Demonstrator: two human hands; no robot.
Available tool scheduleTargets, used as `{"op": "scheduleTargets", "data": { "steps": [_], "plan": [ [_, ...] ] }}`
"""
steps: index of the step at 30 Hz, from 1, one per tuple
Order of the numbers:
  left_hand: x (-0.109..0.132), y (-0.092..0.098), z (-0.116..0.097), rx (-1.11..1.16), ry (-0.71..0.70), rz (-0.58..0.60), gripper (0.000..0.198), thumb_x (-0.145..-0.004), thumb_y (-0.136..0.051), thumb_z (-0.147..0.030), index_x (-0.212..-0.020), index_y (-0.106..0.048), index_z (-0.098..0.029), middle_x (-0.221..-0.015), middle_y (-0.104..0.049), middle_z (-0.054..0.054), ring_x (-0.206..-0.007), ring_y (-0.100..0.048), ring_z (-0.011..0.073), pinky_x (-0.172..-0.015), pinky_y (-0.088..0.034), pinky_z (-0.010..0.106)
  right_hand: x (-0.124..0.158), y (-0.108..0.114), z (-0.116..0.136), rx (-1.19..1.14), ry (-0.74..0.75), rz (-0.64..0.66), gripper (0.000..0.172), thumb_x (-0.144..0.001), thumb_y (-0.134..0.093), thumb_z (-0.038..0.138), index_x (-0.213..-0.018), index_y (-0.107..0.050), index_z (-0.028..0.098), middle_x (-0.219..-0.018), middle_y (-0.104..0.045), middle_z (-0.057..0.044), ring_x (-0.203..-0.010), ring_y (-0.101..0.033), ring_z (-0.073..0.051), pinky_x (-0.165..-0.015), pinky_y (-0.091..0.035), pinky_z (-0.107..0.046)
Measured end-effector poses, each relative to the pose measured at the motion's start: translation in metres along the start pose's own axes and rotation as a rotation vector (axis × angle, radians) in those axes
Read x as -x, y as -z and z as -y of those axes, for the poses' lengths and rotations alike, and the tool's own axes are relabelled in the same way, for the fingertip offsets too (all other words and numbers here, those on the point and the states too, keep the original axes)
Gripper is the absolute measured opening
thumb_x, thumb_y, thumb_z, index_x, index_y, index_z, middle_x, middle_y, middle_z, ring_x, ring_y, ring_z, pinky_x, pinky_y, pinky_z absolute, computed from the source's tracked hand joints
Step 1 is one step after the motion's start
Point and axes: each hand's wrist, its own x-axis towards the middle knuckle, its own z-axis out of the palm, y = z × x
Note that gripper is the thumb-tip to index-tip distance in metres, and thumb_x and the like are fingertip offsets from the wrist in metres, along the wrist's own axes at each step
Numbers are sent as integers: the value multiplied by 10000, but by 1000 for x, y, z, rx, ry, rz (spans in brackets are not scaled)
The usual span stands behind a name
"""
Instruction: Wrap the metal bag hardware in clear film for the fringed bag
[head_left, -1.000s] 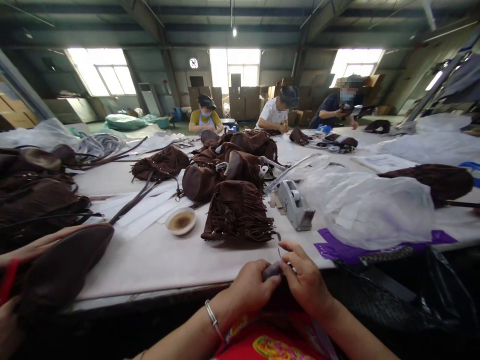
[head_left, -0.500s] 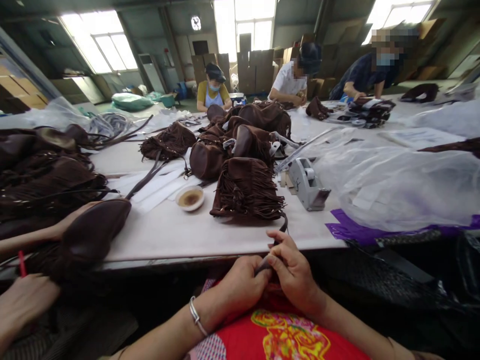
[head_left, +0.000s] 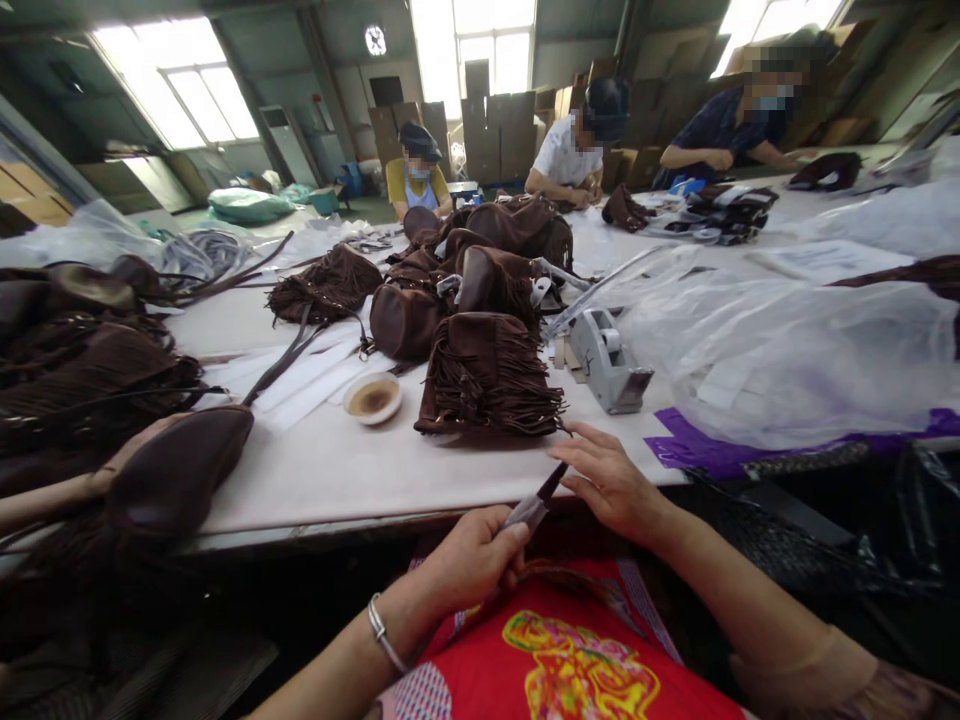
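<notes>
My left hand is closed around a thin brown strap just below the table's front edge. My right hand rests at the edge with fingers partly stretched, touching the strap's upper end. Right beyond it lies a brown fringed bag on the white table.
A grey tape dispenser and clear plastic bags lie right of the fringed bag. A small dish sits to its left. More brown bags are piled mid-table. A co-worker's hand with a brown bag is at left; three people work at the far end.
My hands have come apart: the right hand moved up and right to the table edge, the left stayed low holding the strap. The view dipped lower.
</notes>
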Motion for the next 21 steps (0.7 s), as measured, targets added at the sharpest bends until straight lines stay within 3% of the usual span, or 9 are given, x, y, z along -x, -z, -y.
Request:
{"op": "scheduleTargets", "data": {
  "steps": [2,5,8,12,21],
  "plan": [
    [1,2,2,2,-33,6,451,-897,-450,-612,-814,-514,-173,-644,-578,0,-508,-499,102,-474,-345,204,-8,2,-4,-6,48,53,134,-963,-532,207,-971,-665,218,-990,-689,-71,-1207,-504,-293,-1032,-362,-483],
    [1,5,4,-12,-76,7,539,-898,-415,-670,-776,-536,-159,-642,-597,22,-543,-533,113,-516,-378,219,-21,-2,3,-49,59,69,222,-966,-524,207,-771,-629,196,-795,-641,-53,-977,-569,-243,-939,-396,-424],
    [1,9,4,6,-62,-6,595,-888,-402,-706,-793,-570,-143,-671,-630,47,-569,-563,130,-559,-421,245,-31,-7,13,-76,52,85,242,-968,-519,206,-740,-598,183,-767,-599,-46,-854,-543,-212,-854,-397,-388],
    [-2,12,1,22,-60,5,674,-893,-367,-719,-803,-638,-108,-721,-678,97,-605,-590,152,-612,-461,275,-37,-8,17,-79,79,121,236,-960,-526,184,-727,-565,181,-758,-582,-38,-855,-523,-208,-854,-374,-381],
    [-17,15,-25,-225,-127,-65,588,-977,-305,-464,-785,-726,-101,-756,-722,100,-659,-621,172,-657,-470,273,-38,-5,25,-97,84,169,236,-958,-519,190,-727,-567,185,-767,-596,-41,-874,-530,-215,-857,-381,-390]
  ]
}}
